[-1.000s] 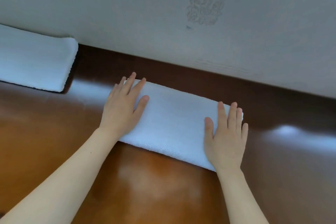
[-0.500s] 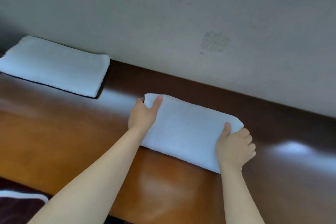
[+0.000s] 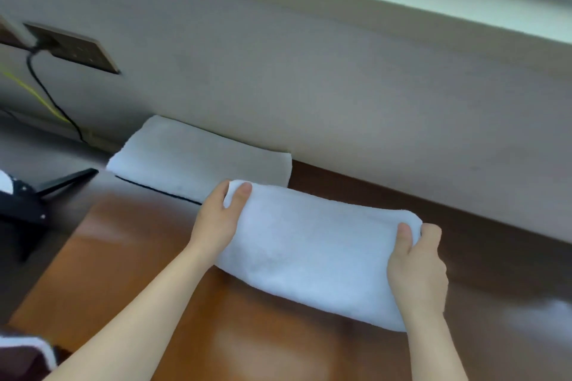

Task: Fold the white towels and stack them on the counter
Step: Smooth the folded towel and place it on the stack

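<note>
At the counter (image 3: 192,303), folded towel (image 3: 309,250), left hand (image 3: 216,219) and right hand (image 3: 416,272) tight round its ends; second towel (image 3: 198,161) just behind

A grey-beige wall (image 3: 340,86) is running behind the counter (image 3: 123,257), whose glossy brown top is catching soft light in pale patches. A pale ledge (image 3: 402,0) is crossing high above. At left, a black cable (image 3: 46,93) is hanging from a dark socket (image 3: 77,51), and a black stand (image 3: 28,204) is sitting below.
</note>
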The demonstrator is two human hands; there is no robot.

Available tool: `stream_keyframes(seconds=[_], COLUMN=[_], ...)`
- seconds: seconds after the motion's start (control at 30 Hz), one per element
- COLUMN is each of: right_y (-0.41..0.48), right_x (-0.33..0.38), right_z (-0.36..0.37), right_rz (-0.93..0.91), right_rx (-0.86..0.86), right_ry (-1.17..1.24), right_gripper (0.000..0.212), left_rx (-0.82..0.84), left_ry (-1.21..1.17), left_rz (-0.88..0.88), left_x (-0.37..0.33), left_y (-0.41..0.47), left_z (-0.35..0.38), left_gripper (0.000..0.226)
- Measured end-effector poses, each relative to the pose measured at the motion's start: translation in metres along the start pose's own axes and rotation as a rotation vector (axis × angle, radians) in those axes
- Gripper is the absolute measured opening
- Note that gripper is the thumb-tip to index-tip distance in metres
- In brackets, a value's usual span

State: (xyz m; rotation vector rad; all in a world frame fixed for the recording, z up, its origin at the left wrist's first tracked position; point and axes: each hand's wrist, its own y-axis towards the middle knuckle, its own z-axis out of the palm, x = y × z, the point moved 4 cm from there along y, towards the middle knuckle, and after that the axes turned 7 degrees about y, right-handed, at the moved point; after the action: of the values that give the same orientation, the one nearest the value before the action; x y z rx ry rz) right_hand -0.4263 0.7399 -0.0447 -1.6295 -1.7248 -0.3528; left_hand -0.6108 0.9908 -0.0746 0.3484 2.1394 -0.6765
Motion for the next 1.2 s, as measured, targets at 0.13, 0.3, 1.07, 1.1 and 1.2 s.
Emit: stream_keyframes(seconds=[0.13,0.3,1.07,1.1,1.2], right_y=[-0.017,-0.001,0.016,0.014,0.015], right_x=[0.066,0.125,0.123,0.128,0.132], right_z=[0.058,0.138,0.198,0.197,0.202], right_rz=[-0.054,-0.120,-0.066,-0.080,-0.099], right_rx=[0.074,0.121,-0.021,-0.023,-0.028], right_ry=[0.085,0.113,-0.001,0.047,0.094], right_gripper=[0.035,0.039,0.030,0.027,0.024], left_rx=[-0.064,-0.165,-0.047,-0.083,-0.151], left_ry=[-0.019,0.047,0.183,0.159,0.182], left_rz=[0.029,0.029,-0.026,0.022,0.121], left_x=[0.019,0.026,0.057,0.050,0.039], left_y=[0.057,0.133,0.200,0.201,0.205], left_z=[-0.087,-0.155,-0.172,-0.176,-0.182], left_gripper=[0.048,0.037,0.042,0.035,0.027])
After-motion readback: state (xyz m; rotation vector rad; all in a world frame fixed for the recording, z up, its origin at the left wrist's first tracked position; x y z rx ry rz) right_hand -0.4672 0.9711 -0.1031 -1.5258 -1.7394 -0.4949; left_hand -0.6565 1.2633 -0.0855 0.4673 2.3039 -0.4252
